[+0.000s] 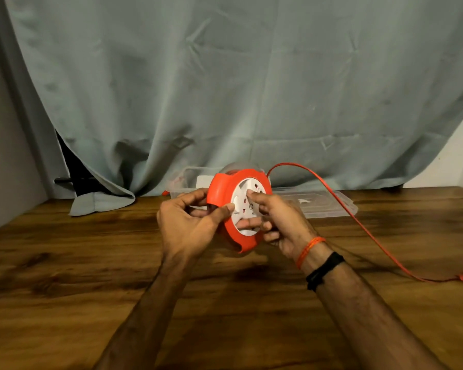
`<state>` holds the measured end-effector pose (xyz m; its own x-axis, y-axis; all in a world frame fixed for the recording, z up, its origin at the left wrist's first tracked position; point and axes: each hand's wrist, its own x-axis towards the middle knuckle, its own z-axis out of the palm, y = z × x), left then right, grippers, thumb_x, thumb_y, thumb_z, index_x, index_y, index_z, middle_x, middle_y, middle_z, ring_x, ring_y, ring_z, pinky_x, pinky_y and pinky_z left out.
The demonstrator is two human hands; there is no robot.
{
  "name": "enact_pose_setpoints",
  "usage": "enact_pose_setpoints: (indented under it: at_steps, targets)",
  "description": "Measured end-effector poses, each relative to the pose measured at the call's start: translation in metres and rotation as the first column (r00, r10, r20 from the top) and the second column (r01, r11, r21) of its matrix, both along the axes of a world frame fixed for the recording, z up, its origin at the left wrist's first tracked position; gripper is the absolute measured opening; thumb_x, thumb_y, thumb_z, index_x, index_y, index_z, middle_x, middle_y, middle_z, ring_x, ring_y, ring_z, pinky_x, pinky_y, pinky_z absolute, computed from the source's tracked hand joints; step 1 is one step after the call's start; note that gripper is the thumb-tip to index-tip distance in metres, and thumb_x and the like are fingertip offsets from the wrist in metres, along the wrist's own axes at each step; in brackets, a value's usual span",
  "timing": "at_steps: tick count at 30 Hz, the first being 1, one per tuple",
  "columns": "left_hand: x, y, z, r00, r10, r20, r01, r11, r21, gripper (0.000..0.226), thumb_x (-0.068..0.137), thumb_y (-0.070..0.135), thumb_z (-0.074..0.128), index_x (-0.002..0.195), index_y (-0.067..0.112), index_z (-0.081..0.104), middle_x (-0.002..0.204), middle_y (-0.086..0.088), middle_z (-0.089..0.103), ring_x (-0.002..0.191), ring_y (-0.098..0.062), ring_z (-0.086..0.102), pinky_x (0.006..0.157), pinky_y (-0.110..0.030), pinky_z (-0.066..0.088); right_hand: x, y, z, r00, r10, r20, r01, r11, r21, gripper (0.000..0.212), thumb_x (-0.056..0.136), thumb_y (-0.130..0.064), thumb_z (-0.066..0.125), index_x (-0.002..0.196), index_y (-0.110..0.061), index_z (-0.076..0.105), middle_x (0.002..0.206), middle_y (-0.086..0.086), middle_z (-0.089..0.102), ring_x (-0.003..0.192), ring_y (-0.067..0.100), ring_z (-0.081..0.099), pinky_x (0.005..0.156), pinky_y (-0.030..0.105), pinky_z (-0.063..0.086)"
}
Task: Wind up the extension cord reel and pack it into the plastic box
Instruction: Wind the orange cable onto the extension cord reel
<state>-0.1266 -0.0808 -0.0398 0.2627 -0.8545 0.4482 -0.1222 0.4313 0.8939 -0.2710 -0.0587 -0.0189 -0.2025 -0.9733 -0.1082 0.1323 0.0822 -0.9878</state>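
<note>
Midway through winding, I hold the extension cord reel (234,209) above the bench (91,263): left hand (187,222) grips its orange rim to steady it, right hand (275,222) fingers grasp the white hub, apparently to crank in the trailing cord (358,217); the plastic box (181,194) waits behind.

At frame centre both hands hold the cord reel (238,209) above the table (91,263), the left hand (190,222) on its left side, the right hand (275,222) on its right. Behind it lies the plastic box (329,206). The cord (358,222) runs from the reel's top down to the lower right. A curtain (225,76) fills the upper frame.
</note>
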Motion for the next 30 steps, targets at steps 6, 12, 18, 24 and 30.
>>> enact_pose_setpoints:
  at_steps: [6,12,18,24,30]
  targets:
    - [0.003,0.000,0.001,0.999,0.004,-0.034,-0.003,0.999,0.039,0.048,0.056,0.013,0.092,0.101,0.009,0.074,0.082,-0.003,0.075,0.071,-0.014,0.072,0.072,-0.045,0.061,-0.019,-0.002,0.006,0.808,-0.187,-0.558,0.109,0.979,-0.170,0.034,0.076,-0.051,0.072,0.077,-0.017,0.066,0.068,0.001,0.075,0.050,0.007,0.061,0.058,0.028,0.051]
    - [0.009,0.002,0.004,0.998,-0.014,-0.065,0.018,0.998,0.066,0.044,0.059,0.013,0.089,0.101,0.010,0.074,0.088,-0.002,0.076,0.076,-0.014,0.074,0.071,-0.044,0.062,-0.026,-0.002,0.002,0.368,-0.379,-0.849,-0.172,0.869,-0.463,0.056,0.064,-0.055,0.072,0.115,-0.038,0.056,0.081,-0.007,0.074,0.084,0.018,0.071,0.080,0.037,0.057]
    - [0.007,0.002,0.004,0.995,-0.039,-0.096,0.047,0.995,0.083,0.041,0.058,0.012,0.090,0.096,0.011,0.075,0.086,-0.004,0.076,0.076,-0.019,0.074,0.069,-0.049,0.061,-0.024,0.000,-0.001,0.192,-0.392,-0.900,-0.333,0.836,-0.435,0.067,0.068,-0.055,0.070,0.130,-0.043,0.046,0.093,-0.003,0.075,0.088,0.028,0.069,0.078,0.040,0.056]
    - [0.005,-0.001,0.001,0.996,-0.059,-0.062,0.064,0.995,0.082,0.050,0.053,0.016,0.093,0.099,0.011,0.076,0.084,-0.004,0.077,0.078,-0.021,0.074,0.072,-0.049,0.060,-0.022,-0.005,-0.011,0.216,-0.444,-0.869,-0.332,0.804,-0.493,0.068,0.070,-0.058,0.065,0.133,-0.037,0.051,0.089,0.006,0.074,0.086,0.034,0.068,0.074,0.041,0.056]
    - [0.002,0.001,0.001,0.997,-0.060,-0.051,0.063,0.997,0.048,0.038,0.053,0.012,0.092,0.078,0.030,0.071,0.075,0.006,0.075,0.072,-0.013,0.074,0.072,-0.046,0.061,-0.022,-0.010,-0.018,0.200,-0.490,-0.848,-0.311,0.789,-0.529,0.068,0.067,-0.066,0.046,0.128,-0.038,0.052,0.085,0.007,0.073,0.077,0.033,0.068,0.068,0.040,0.057]
